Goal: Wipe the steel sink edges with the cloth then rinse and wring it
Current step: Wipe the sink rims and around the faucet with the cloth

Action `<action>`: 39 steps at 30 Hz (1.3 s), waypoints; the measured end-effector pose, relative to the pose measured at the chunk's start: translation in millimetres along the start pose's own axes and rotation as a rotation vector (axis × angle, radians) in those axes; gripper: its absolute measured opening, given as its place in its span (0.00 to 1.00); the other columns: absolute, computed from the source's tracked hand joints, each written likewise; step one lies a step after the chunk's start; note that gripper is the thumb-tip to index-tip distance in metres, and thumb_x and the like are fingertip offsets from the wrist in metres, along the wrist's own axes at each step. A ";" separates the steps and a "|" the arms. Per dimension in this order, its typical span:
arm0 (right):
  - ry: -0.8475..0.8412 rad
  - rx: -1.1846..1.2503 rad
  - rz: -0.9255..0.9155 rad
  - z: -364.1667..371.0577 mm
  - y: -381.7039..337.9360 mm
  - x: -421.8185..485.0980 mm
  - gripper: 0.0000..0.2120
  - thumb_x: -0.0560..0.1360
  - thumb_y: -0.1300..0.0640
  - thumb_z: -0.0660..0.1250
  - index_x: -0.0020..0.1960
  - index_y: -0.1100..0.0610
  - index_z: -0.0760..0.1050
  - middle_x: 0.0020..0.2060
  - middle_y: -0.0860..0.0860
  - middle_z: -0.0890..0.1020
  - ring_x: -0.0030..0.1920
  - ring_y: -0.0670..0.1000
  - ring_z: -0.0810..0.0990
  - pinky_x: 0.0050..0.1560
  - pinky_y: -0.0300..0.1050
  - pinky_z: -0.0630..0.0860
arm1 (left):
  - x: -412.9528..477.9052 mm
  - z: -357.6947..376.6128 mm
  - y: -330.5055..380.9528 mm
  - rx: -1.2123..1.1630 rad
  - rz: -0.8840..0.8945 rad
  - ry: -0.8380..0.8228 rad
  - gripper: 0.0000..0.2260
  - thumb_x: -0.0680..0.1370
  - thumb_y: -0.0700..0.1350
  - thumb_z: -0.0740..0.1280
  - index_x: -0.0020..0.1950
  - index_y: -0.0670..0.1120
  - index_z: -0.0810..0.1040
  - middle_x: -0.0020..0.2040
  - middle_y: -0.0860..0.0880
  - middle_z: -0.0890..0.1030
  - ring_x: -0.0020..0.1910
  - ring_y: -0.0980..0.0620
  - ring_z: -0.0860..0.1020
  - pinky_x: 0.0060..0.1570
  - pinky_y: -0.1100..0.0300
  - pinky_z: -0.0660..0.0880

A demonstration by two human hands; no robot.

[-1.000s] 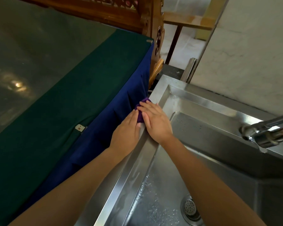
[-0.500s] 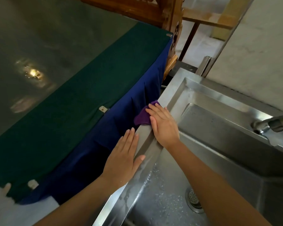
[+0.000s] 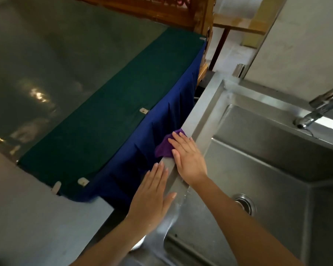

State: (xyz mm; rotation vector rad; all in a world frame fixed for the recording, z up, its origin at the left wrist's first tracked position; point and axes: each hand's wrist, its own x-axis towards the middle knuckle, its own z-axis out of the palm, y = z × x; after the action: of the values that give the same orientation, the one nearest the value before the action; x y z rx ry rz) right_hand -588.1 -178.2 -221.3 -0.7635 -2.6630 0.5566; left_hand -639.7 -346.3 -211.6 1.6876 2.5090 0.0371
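A steel sink (image 3: pixel 204 104) fills the right side, its left edge running from far to near. A purple cloth (image 3: pixel 162 147) lies on that left edge, partly hanging over its outer side. My right hand (image 3: pixel 187 160) presses flat on the cloth with straight fingers. My left hand (image 3: pixel 152 196) lies flat against the outer side of the same edge, nearer to me, apart from the cloth. Most of the cloth is hidden under my right hand.
A table with a green cover (image 3: pixel 108 120) and a blue skirt (image 3: pixel 161 135) stands tight against the sink's left side. The tap (image 3: pixel 321 106) reaches in from the right. The drain (image 3: pixel 245 204) sits in the wet basin. A pale wall (image 3: pixel 304 45) rises behind.
My left hand left the cloth and slid toward me along the sink's outer edge. My right hand drew the cloth toward me along the edge.
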 end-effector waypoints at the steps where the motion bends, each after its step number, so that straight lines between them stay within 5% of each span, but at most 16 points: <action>1: -0.004 -0.003 0.005 1.7 -6.6 -6.0 0.22 0.80 0.51 0.47 0.69 0.53 0.68 0.71 0.49 0.69 0.73 0.48 0.62 0.75 0.44 0.48 | -9.4 0.6 -2.0 0.001 -0.003 -0.001 0.29 0.81 0.59 0.42 0.74 0.41 0.59 0.73 0.42 0.66 0.73 0.45 0.63 0.68 0.53 0.56; 13: -0.042 0.013 0.025 20.6 -83.6 -81.9 0.25 0.79 0.48 0.41 0.73 0.51 0.62 0.74 0.46 0.63 0.75 0.45 0.54 0.76 0.44 0.45 | -104.4 5.3 -18.6 -0.034 -0.035 0.036 0.30 0.81 0.59 0.41 0.74 0.41 0.62 0.74 0.43 0.65 0.73 0.46 0.63 0.70 0.55 0.52; 25: -0.080 0.106 0.044 27.4 -138.0 -137.1 0.20 0.82 0.53 0.49 0.73 0.50 0.60 0.74 0.45 0.61 0.75 0.43 0.52 0.76 0.45 0.45 | -165.7 17.3 -23.0 -0.035 -0.080 0.067 0.32 0.81 0.60 0.40 0.74 0.40 0.62 0.74 0.42 0.65 0.74 0.46 0.61 0.71 0.52 0.52; 39: -0.155 0.013 0.325 35.6 -158.5 -153.2 0.24 0.82 0.52 0.45 0.76 0.51 0.45 0.77 0.49 0.45 0.77 0.47 0.42 0.76 0.46 0.40 | -173.6 18.8 -29.3 -0.057 -0.029 0.103 0.29 0.81 0.57 0.44 0.74 0.38 0.60 0.74 0.41 0.62 0.75 0.47 0.57 0.74 0.54 0.49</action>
State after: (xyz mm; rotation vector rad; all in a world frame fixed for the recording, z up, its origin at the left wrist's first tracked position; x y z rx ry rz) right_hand -547.4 -397.5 -210.7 -1.2058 -2.6849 0.7403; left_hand -600.0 -518.7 -218.2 1.6678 2.5788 0.1951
